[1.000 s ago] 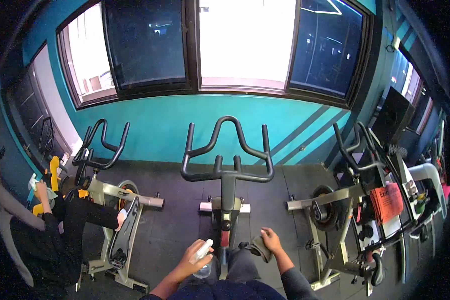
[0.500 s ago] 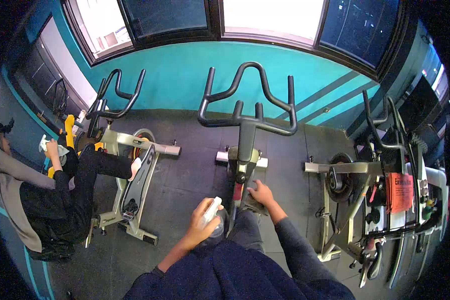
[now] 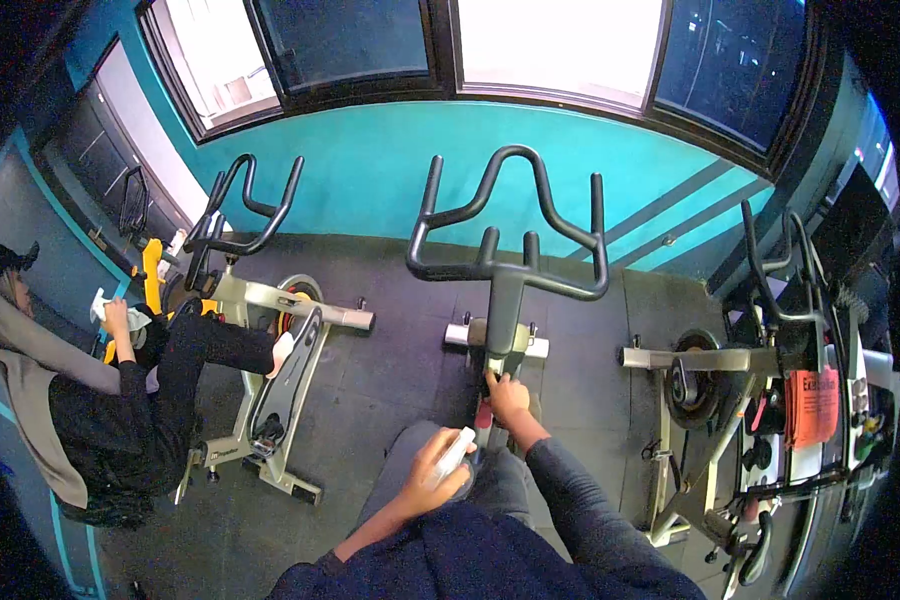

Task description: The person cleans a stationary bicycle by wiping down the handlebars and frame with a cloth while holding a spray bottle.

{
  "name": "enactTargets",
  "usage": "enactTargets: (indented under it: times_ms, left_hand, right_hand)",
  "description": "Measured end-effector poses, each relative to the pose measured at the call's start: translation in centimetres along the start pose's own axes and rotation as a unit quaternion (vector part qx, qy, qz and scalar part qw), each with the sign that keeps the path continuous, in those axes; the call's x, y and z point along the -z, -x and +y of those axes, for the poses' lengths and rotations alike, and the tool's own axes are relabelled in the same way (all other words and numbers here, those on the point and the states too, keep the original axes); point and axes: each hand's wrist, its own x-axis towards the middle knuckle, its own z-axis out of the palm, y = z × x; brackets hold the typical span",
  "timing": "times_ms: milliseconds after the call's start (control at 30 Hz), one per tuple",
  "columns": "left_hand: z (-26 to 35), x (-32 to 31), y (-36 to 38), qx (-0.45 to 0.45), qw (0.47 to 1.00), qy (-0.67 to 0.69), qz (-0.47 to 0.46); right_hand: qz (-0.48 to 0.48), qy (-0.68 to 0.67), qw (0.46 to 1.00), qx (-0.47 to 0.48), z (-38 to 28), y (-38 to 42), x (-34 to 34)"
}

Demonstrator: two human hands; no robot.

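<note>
A white-topped spray bottle (image 3: pixel 456 452) is held in my left hand (image 3: pixel 430 474), whose fingers wrap round its neck, low in the middle of the view. My right hand (image 3: pixel 511 402) is at the frame of the exercise bike right in front of me, with its fingers closed near the knob below the handlebar stem (image 3: pixel 505 312). What those fingers grip, if anything, is hidden. The black handlebar (image 3: pixel 455 270) stands above both hands.
At the left, a seated person (image 3: pixel 100 390) in a cap holds a white spray bottle (image 3: pixel 100 306) and a cloth beside another bike (image 3: pixel 260 292). A third bike (image 3: pixel 660 358) stands right, near a rack with red sheets (image 3: pixel 811 408). Windows top a teal wall (image 3: pixel 370 150).
My right hand has moved up and left to the bike's knob area, its fingers now closed. My left hand and bottle are slightly lower and further right. The whole view has shifted a little.
</note>
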Motion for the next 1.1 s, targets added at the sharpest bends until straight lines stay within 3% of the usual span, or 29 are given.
enactTargets:
  times_ms: [133,267,400,533,633,867,1100]
  left_hand:
    - [-0.2,-0.5,-0.1,-0.002,1.000,-0.009,0.009]
    - [0.3,-1.1,-0.1,-0.042,0.999,-0.014,0.009]
    - [0.5,-1.7,0.0,-0.058,0.998,-0.028,-0.020]
    - [0.8,-2.1,0.3,-0.036,0.998,0.002,-0.060]
    - [0.2,-2.3,0.7,-0.024,0.998,0.007,-0.057]
    - [-0.6,-2.2,1.6,0.028,0.996,0.045,-0.071]
    - [-0.9,-2.1,2.1,-0.014,0.998,-0.010,-0.057]
  right_hand:
    - [0.032,0.045,0.998,0.039,0.2,0.0,0.0]
    - [0.133,0.074,0.985,0.086,0.5,-0.5,-1.6]
    - [0.106,0.126,0.980,0.112,0.7,-0.7,-0.8]
    - [0.083,0.075,0.984,0.135,1.1,-0.6,0.6]
    - [0.064,-0.005,0.994,0.091,0.8,-0.7,-0.1]
    - [0.042,-0.002,0.997,0.062,0.7,-1.0,-1.0]
    - [0.027,-0.026,0.999,-0.013,-0.8,-1.4,-0.9]
